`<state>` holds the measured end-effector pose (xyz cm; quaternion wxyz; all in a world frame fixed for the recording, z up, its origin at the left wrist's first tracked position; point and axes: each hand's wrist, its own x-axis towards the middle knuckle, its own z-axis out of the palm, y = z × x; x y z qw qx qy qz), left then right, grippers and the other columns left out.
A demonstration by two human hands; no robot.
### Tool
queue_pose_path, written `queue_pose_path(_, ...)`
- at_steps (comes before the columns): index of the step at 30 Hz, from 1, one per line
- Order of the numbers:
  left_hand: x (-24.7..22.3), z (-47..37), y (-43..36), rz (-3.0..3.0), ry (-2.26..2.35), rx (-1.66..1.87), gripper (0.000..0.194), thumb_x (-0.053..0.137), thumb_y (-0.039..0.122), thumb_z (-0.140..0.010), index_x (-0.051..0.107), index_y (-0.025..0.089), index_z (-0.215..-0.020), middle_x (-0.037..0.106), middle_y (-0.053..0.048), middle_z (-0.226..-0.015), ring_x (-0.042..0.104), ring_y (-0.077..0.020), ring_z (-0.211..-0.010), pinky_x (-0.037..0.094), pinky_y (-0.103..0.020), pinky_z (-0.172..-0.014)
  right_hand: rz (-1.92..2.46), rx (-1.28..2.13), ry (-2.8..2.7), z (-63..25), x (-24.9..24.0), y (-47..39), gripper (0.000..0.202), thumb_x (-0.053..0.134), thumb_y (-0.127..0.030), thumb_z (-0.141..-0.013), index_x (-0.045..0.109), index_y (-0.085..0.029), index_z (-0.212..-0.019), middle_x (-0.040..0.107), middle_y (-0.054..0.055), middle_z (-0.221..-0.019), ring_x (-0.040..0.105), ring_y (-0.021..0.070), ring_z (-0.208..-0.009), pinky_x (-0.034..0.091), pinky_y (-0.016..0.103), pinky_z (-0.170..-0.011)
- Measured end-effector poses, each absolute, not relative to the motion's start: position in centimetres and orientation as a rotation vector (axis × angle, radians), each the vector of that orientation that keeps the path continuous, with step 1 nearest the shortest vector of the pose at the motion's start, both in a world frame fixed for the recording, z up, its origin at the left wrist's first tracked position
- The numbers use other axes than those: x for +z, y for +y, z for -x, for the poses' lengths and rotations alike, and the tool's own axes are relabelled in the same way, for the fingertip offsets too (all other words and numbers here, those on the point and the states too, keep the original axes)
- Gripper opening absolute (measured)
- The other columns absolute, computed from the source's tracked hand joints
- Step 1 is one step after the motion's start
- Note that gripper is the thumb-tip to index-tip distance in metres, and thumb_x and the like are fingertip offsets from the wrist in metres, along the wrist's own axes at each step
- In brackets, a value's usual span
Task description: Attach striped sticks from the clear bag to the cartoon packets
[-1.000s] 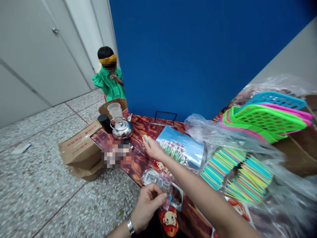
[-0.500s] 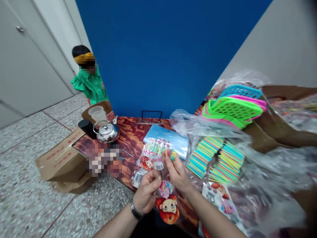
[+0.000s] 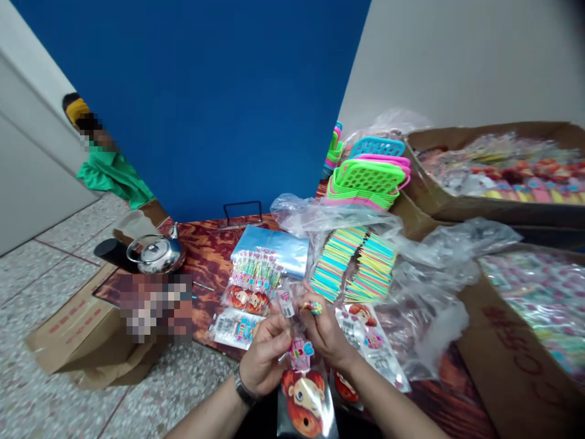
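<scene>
My left hand (image 3: 267, 352), with a watch at the wrist, pinches the upper part of a clear printed bag (image 3: 305, 399) showing a red-haired cartoon figure. In my right hand (image 3: 326, 335), fingers curl round a small bundle of thin coloured sticks (image 3: 312, 307), their ends facing me beside the bag's top. Whether any stick is inside the bag I cannot make out. Filled bags (image 3: 256, 274) lie just beyond my left hand, next to a stack of blue-tinted plastic sheets (image 3: 274, 247). Two rows of yellow, blue and pink sticks (image 3: 354, 265) lie beyond my right hand.
A steel kettle (image 3: 158, 255) and a dark cylinder (image 3: 114, 253) stand at the left. Stacked plastic baskets (image 3: 370, 177) sit behind crumpled clear plastic (image 3: 425, 286). Cardboard boxes (image 3: 498, 341) of packets border the right. A person in green (image 3: 114, 174) is beyond the blue panel (image 3: 205, 110).
The view has swung right, showing more of the boxes. My right hand has turned the stick bundle so its ends face me. The bag hangs lower and closer to me.
</scene>
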<state>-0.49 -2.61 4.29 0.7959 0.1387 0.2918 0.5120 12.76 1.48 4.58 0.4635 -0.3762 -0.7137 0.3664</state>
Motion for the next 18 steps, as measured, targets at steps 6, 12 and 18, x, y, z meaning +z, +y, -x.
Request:
queue_pose_path(6,4.6,-1.0,-2.8,-0.344,0.683,1.055,0.032,0.083,0.03,-0.05,0.06,0.015,-0.065,0.052,0.003,-0.057,0.053,-0.0086,-0.055,0.045,-0.021,-0.059,0.956,0.935,-1.686,-14.7,4.2,0.7,0.013,0.04,-0.031,-0.088,0.052,-0.026,-0.09,0.06,0.003,-0.078,0.057,0.0191,-0.076,0.042,0.04,-0.085)
queue_pose_path(12,4.6,-2.2,-3.1,-0.35,0.682,1.053,0.03,0.082,0.028,-0.053,0.058,0.015,-0.067,0.052,0.003,-0.059,0.054,-0.0089,-0.057,0.045,-0.022,-0.061,0.973,0.988,-1.6,-15.9,3.9,0.4,0.014,0.045,-0.037,-0.086,0.054,-0.026,-0.087,0.06,0.003,-0.081,0.058,0.0199,-0.077,0.041,0.038,-0.085)
queue_pose_path(18,4.8,-3.4,-3.3,-0.327,0.613,1.043,0.025,0.08,0.023,-0.057,0.059,0.014,-0.068,0.058,0.001,-0.062,0.057,-0.0098,-0.058,0.047,-0.024,-0.063,0.994,0.979,-1.594,-17.1,2.8,-0.1,0.014,0.042,-0.034,-0.087,0.054,-0.025,-0.09,0.06,0.003,-0.083,0.058,0.0205,-0.082,0.041,0.038,-0.087)
